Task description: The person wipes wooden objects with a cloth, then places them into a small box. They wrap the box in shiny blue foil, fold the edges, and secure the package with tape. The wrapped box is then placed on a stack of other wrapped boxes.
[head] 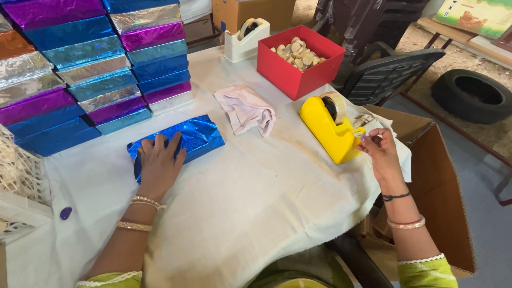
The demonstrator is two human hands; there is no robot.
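Note:
My left hand (158,165) lies flat, fingers spread, on a box wrapped in shiny blue foil (200,136) on the white cloth-covered table (256,197). My right hand (380,152) pinches the end of a clear tape strip at the cutter of a yellow tape dispenser (330,130) near the table's right edge. Both wrists wear bangles.
Stacks of foil-wrapped boxes (90,69) in blue, purple and silver fill the back left. A crumpled pink cloth (246,109), a red box of round wooden pieces (298,56) and a white tape dispenser (245,37) stand behind. A cardboard box (442,181) and a chair (389,72) are at the right.

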